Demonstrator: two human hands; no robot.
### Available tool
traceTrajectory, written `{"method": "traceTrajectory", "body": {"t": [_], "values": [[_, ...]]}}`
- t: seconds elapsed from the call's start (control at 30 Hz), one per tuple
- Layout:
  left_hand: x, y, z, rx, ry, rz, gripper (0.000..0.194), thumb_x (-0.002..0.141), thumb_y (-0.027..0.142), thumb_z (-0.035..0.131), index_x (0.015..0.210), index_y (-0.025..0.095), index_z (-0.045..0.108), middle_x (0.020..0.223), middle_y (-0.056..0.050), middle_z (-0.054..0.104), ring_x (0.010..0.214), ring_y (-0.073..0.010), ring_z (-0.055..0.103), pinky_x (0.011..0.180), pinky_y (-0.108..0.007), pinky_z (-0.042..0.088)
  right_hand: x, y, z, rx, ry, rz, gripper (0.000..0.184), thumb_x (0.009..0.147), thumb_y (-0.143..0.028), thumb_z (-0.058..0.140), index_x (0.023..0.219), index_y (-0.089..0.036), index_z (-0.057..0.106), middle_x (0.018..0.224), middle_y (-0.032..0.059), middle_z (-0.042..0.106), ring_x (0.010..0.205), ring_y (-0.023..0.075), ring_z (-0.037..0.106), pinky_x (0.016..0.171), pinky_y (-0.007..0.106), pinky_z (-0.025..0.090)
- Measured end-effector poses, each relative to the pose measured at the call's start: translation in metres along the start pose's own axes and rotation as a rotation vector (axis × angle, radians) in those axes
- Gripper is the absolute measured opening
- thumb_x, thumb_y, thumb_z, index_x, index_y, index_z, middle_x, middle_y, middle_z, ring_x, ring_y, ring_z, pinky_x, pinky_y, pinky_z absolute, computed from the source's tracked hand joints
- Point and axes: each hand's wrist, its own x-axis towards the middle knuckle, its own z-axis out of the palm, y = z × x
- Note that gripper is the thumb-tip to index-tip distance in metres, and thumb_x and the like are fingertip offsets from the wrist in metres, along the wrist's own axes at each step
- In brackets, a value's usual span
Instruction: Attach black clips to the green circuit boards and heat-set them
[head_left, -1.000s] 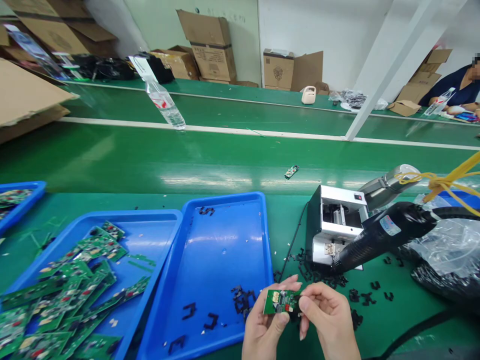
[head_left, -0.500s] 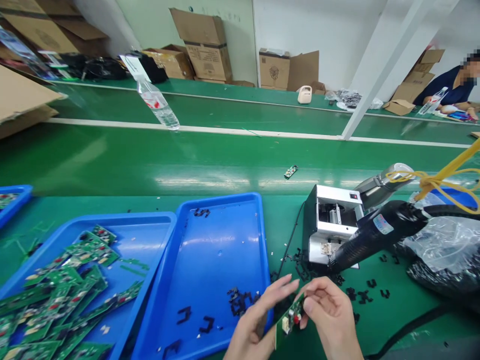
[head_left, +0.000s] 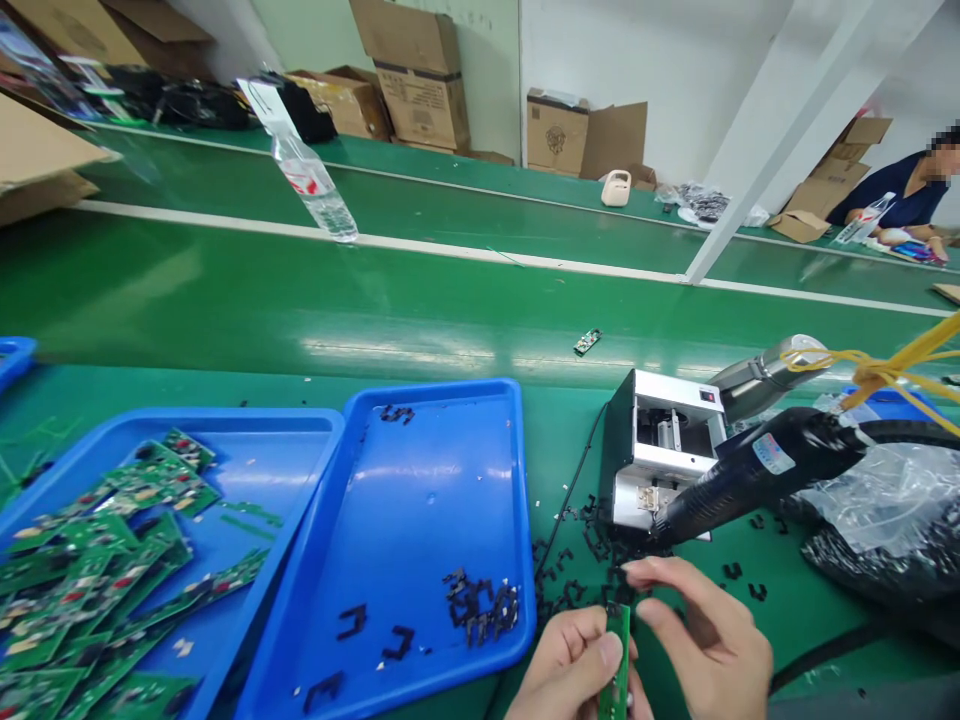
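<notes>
My left hand (head_left: pixel 577 665) pinches a small green circuit board (head_left: pixel 618 660), held edge-on near the bottom of the view. My right hand (head_left: pixel 712 640) curls beside the board's right side with the forefinger and thumb stretched over its top; whether it grips the board I cannot tell. Just ahead of both hands lie scattered black plastic clips (head_left: pixel 592 545) on the green bench. A black heat gun (head_left: pixel 757 465) points its nozzle down at a small silver machine (head_left: pixel 660 455) beyond the hands.
Two blue trays sit to the left: the near one (head_left: pixel 420 470) holds a few black clips, the far-left one (head_left: pixel 285 440) several green boards. A lone board (head_left: pixel 587 342) lies on the belt. A water bottle (head_left: pixel 311 185), cardboard boxes and a seated person (head_left: pixel 911 190) are beyond.
The board has turned from face-up to edge-on and dropped lower in view. The right hand has shifted from pinching its right end to hovering over its top edge.
</notes>
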Motion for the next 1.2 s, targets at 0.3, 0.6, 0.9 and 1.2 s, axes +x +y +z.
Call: {"method": "traceTrajectory", "body": {"t": [0.3, 0.6, 0.9, 1.2], "values": [[0.012, 0.004, 0.012, 0.36, 0.272, 0.298, 0.048, 0.072, 0.059, 0.087, 0.069, 0.014, 0.072, 0.061, -0.007, 0.075, 0.044, -0.0148, 0.068, 0.046, -0.021, 0.05, 0.053, 0.009, -0.01, 0.183, 0.077, 0.054, 0.027, 0.085, -0.025, 0.081, 0.108, -0.02, 0.068, 0.096, 0.0084, 0.077, 0.088, 0.023, 0.074, 0.077, 0.035, 0.06], [0.05, -0.003, 0.027, 0.308, 0.293, 0.404, 0.048, 0.078, 0.06, 0.08, 0.071, 0.019, 0.057, 0.057, 0.005, 0.061, 0.039, -0.0119, 0.063, 0.037, -0.018, 0.047, 0.071, -0.027, -0.01, 0.33, 0.104, -0.203, 0.045, 0.095, -0.013, 0.066, 0.133, -0.028, 0.047, 0.066, -0.008, 0.062, 0.051, 0.0134, 0.058, 0.053, 0.03, 0.049], [0.081, -0.008, 0.031, 0.31, 0.226, 0.359, 0.047, 0.085, 0.062, 0.071, 0.081, 0.018, 0.055, 0.065, 0.003, 0.066, 0.043, -0.0133, 0.067, 0.036, -0.019, 0.051, 0.085, -0.024, 0.012, 0.104, 0.115, -0.3, 0.023, 0.097, -0.015, 0.063, 0.112, -0.024, 0.048, 0.063, -0.01, 0.055, 0.049, 0.0123, 0.055, 0.056, 0.033, 0.048], [0.087, -0.019, 0.033, 0.284, 0.298, 0.386, 0.054, 0.08, 0.069, 0.073, 0.078, 0.018, 0.054, 0.064, 0.003, 0.065, 0.037, -0.0124, 0.065, 0.03, -0.016, 0.046, 0.078, -0.015, 0.005, 0.086, 0.17, -0.289, 0.018, 0.097, -0.026, 0.065, 0.106, -0.024, 0.049, 0.06, -0.0105, 0.054, 0.048, 0.0125, 0.055, 0.062, 0.034, 0.047]]}}
